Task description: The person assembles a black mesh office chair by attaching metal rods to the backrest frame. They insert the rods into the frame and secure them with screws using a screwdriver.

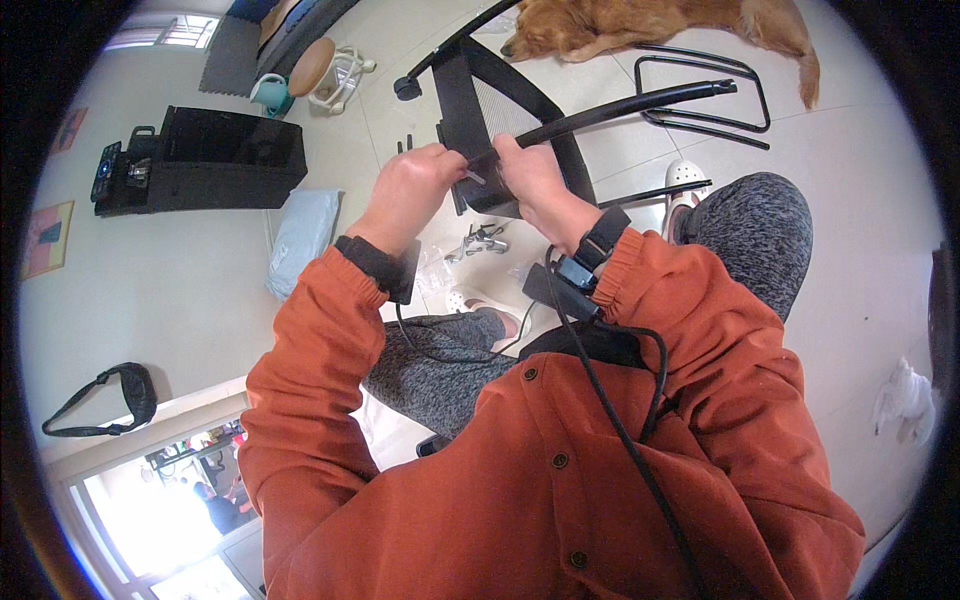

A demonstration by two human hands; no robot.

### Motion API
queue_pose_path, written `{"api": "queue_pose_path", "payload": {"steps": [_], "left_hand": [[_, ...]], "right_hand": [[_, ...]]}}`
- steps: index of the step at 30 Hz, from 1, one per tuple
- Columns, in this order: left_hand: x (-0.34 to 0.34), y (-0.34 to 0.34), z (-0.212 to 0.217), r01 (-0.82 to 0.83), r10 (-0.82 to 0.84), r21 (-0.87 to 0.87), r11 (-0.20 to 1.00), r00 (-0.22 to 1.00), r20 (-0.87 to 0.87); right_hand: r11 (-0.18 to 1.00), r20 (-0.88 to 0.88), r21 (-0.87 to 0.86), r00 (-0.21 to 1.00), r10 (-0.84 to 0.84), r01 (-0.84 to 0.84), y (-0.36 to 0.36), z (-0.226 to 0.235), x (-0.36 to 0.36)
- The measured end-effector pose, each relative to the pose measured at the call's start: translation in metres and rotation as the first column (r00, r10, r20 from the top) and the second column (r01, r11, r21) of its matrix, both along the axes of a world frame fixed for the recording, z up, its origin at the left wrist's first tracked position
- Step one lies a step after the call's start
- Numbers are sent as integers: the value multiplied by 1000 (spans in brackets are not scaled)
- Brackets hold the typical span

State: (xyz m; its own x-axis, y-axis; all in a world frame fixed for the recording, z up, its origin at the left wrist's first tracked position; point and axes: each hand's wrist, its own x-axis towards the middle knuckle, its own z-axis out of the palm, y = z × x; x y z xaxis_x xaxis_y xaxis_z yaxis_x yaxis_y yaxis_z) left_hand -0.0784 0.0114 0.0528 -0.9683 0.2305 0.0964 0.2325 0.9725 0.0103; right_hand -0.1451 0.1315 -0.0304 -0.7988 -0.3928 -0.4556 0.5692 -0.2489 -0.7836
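Note:
In front of me is a partly assembled black chair with a mesh back [510, 90] and a dark flat panel [463, 95]. My left hand [415, 185] is closed in a pinch at the near end of a long black bar [640, 103]. A thin pale strip [475, 177] pokes out beside its fingers; what exactly they hold is hidden. My right hand [540, 180] is closed around the same bar, thumb on top, just right of the left. The bar slants away to the upper right. On the floor below lie silvery metal parts [478, 243].
A dog [650, 25] lies at the far side, near a black looped metal frame [700, 95]. To the left are a grey plastic bag [305, 235], a black box-shaped appliance [235, 155], a stool [312, 67] and a teal mug [270, 93]. Cables [625, 430] hang across my front.

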Motion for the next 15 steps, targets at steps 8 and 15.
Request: {"api": "queue_pose_path", "payload": {"steps": [8, 15], "left_hand": [[-12, 9, 1, -183, 180, 87, 979, 983, 39], [-22, 5, -10, -447, 437, 93, 890, 893, 110]], "right_hand": [[1000, 4, 9, 1000, 6, -6, 2, 2, 1], [999, 4, -4, 999, 47, -47, 1, -2, 3]]}}
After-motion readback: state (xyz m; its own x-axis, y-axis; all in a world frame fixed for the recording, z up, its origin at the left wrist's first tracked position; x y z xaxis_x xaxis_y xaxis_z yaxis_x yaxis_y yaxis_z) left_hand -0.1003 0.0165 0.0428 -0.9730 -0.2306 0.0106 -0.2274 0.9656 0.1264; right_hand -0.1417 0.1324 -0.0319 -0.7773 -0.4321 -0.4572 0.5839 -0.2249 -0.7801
